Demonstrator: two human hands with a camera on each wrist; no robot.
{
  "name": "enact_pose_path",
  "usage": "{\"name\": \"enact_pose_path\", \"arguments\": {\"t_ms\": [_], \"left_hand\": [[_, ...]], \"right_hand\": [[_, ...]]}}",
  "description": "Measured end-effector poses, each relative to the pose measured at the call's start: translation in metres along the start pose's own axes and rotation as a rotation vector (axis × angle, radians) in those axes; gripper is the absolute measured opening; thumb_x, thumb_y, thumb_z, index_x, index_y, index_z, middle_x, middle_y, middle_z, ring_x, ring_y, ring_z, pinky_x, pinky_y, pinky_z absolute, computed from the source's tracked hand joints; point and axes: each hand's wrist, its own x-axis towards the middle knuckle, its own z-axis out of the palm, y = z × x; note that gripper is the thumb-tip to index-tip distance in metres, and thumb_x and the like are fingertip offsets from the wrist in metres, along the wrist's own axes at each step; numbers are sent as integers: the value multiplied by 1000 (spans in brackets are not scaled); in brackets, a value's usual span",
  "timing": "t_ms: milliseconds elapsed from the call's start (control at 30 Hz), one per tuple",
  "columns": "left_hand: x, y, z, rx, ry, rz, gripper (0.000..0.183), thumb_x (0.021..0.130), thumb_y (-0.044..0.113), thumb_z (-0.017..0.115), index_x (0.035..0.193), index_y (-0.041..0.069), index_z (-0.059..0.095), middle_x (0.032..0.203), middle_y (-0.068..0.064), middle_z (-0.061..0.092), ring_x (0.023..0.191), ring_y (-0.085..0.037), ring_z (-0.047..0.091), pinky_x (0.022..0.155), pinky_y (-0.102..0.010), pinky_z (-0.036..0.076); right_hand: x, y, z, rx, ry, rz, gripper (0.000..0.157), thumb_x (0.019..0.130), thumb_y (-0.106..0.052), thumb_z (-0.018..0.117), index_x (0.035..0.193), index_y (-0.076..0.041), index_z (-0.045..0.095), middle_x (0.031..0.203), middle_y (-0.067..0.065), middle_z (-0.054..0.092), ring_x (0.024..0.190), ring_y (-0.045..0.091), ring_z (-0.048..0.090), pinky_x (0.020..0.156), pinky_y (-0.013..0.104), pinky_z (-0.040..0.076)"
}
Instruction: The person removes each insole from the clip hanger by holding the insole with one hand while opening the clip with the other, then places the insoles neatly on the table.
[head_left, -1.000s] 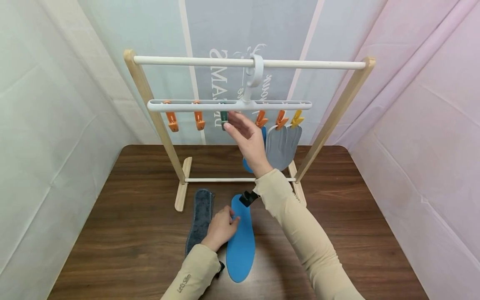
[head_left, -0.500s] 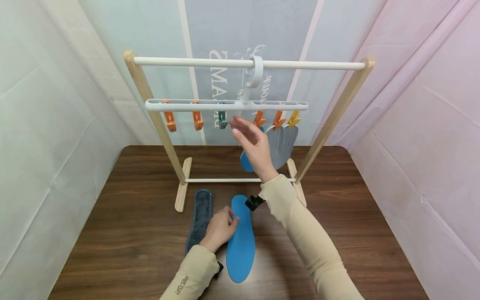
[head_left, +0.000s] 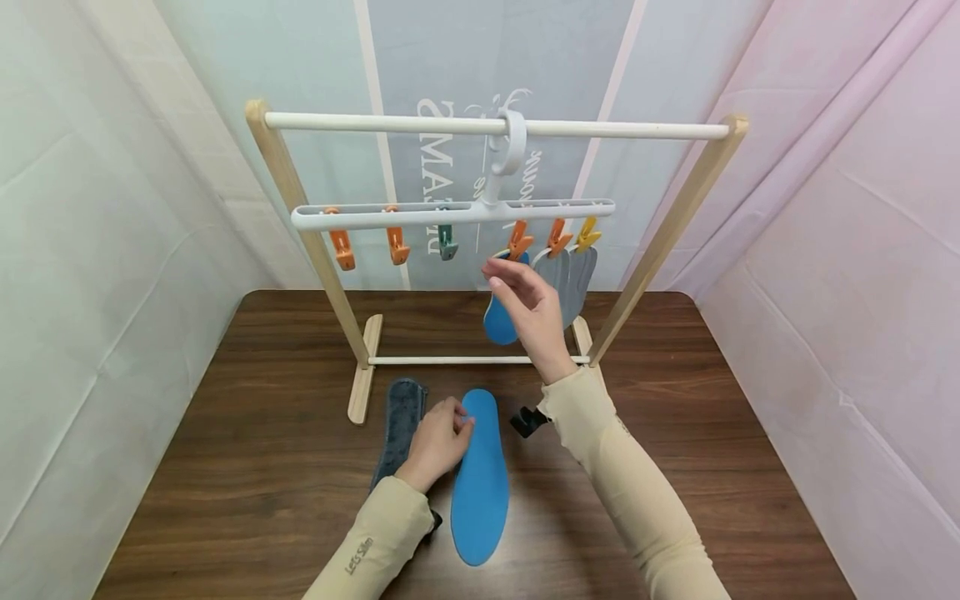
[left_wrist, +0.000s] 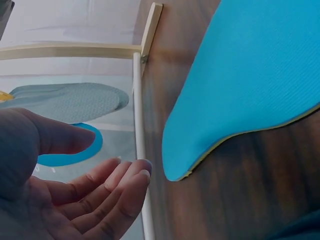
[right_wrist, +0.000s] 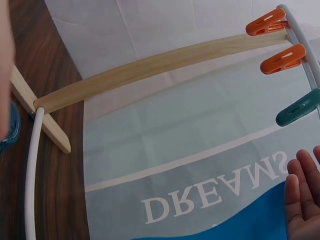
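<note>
A blue insole [head_left: 481, 492] lies lengthwise on the wooden table. Beside its upper left edge is my left hand [head_left: 438, 442], fingers loosely bent; the left wrist view shows nothing between thumb and fingers. A dark grey fuzzy insole [head_left: 402, 421] lies to the left, partly hidden by that hand. My right hand [head_left: 534, 312] is raised, relaxed and holding nothing, in front of a second blue insole [head_left: 498, 321]. That insole hangs from an orange clip [head_left: 519, 241]. Left of the hand, a green clip [head_left: 447, 242] hangs with nothing in it.
The white clip hanger [head_left: 390, 218] hooks over the top rod [head_left: 637, 130] of a wooden-sided rack. Two more orange clips, including one [head_left: 342, 248] at the far left, hang there. Grey insoles [head_left: 577, 279] hang at right from an orange clip and a yellow clip [head_left: 588, 236].
My right hand has let go of the green clip and moved right and down, to in front of the hanging blue insole. My left hand has barely shifted.
</note>
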Motion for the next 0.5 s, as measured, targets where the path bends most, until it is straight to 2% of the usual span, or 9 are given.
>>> {"name": "enact_pose_path", "arguments": {"t_ms": [233, 367, 500], "left_hand": [[21, 9, -7, -21, 19, 16, 22, 95, 14, 58, 112, -1, 57, 101, -17, 59, 74, -20, 58, 61, -29, 45], [36, 14, -13, -84, 48, -3, 33, 97, 15, 55, 125, -1, 49, 113, -18, 57, 90, -28, 61, 71, -34, 49], [47, 20, -18, -147, 91, -7, 39, 98, 15, 53, 133, -1, 44, 125, -20, 52, 104, -34, 57, 82, -39, 48]], "right_hand": [[-8, 3, -12, -6, 3, -7, 33, 97, -18, 57, 126, -1, 58, 122, 11, 62, 115, 21, 57, 104, 38, 43], [-11, 3, -15, -30, 19, 5, 32, 98, -16, 57, 125, -1, 59, 121, 11, 63, 115, 20, 58, 103, 38, 44], [-14, 3, -19, -54, 33, 26, 31, 98, -15, 56, 125, -2, 59, 120, 11, 63, 114, 19, 59, 100, 38, 46]]}}
